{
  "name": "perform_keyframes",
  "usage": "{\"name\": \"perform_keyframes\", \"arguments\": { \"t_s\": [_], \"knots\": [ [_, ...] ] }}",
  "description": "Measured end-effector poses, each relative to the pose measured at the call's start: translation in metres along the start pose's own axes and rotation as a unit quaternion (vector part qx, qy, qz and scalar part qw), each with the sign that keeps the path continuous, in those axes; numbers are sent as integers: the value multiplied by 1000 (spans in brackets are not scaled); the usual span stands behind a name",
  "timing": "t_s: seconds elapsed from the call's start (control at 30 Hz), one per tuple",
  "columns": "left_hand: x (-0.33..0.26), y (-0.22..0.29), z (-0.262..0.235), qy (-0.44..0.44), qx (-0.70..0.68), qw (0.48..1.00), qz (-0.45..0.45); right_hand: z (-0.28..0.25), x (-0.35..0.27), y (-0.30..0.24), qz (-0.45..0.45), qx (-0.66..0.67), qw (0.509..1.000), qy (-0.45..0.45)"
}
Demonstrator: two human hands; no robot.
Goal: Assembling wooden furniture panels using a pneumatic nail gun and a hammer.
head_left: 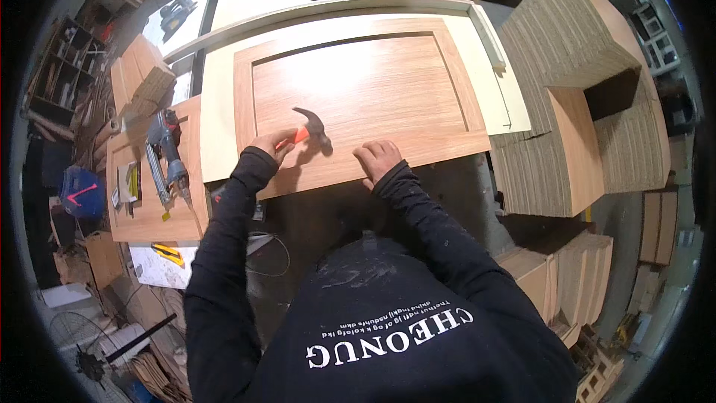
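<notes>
While gripped, hammer (309, 131) over door panel (358, 97).

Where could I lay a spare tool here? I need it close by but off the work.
Bare pale bench top lies right of the framed wooden panel, toward the stacked boards. A narrower strip lies left of it. The left side board, carrying a nail gun, is crowded. The left hand grips a hammer; the right hand rests on the panel.

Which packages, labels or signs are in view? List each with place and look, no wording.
Blue box: far left, squarish, red mark on top.
Small packets: on left side table, flat, yellow and white.
White lettering: curved across the person's black top.
</notes>
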State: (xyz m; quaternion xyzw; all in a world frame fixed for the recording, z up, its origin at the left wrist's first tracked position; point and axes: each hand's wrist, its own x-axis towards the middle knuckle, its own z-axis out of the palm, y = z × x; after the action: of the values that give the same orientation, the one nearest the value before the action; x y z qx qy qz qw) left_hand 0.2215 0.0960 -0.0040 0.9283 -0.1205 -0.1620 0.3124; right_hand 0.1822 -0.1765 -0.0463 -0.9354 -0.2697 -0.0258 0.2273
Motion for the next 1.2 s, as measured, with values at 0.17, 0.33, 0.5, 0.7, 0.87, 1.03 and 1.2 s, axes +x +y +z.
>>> {"name": "perform_keyframes", "arguments": {
  "t_s": [0.17, 0.33, 0.5, 0.7, 0.87, 1.03, 1.2],
  "knots": [
    [8, 25, 15, 4, -22, 997, 69, -5, -1, 5, 9, -11, 1000, -18],
    [16, -23, 32, 93, -92, 991, -1, 9, 2, 3, -36, -2, 999, -12],
    [17, -1, 36, 9, -30, 999, 23, -14, -28, 48, -4, -22, 999, 34],
    [43, -68, 34, 139, -37, 986, -80, -59, -55, 99, 22, -45, 995, 92],
    [63, 22, 40, -14, 54, 993, 99, -51, -66, 112, 41, -55, 991, 112],
    [64, -9, 28, 13, 43, 998, 44, -54, -59, 101, 81, -60, 992, 74],
    [32, -115, 21, 193, -95, 972, -97, -71, -57, 64, 188, -131, 972, -59]
  ]
}}
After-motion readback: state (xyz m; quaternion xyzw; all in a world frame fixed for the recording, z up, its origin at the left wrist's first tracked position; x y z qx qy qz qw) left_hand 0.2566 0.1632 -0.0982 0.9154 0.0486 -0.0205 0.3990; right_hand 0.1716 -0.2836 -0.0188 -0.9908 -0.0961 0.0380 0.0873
